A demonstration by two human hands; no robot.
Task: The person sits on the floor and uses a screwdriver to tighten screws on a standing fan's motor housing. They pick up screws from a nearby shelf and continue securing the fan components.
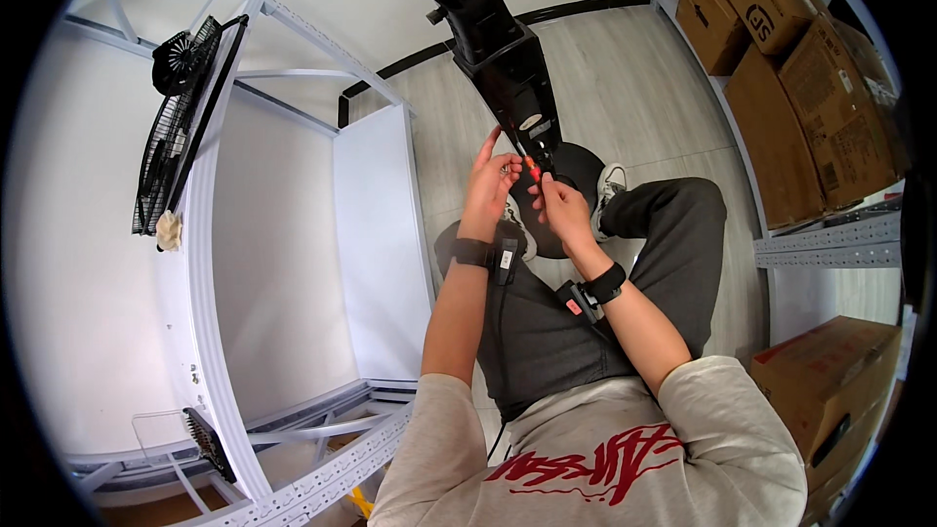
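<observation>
At upper centre, a black column (pixel 485 27) is slanted down to the right, its top cut off. Near it, the left hand (pixel 486 185) is half opened; its hold cannot be told. By the curled right hand (pixel 566 212), a red-handled screwdriver (pixel 533 170) is pinched beside the column, pointed up-left, tip indistinct.

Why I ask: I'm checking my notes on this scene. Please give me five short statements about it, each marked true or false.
1. The right hand holds a red-handled tool. True.
2. The left hand rests on a knee. False: it is up beside the black column.
3. Cardboard boxes stand on the shelving at right. True.
4. The black wire grille lies among the boxes. False: it is at the rack on the left.
5. Below the column is a round black base. True.
</observation>
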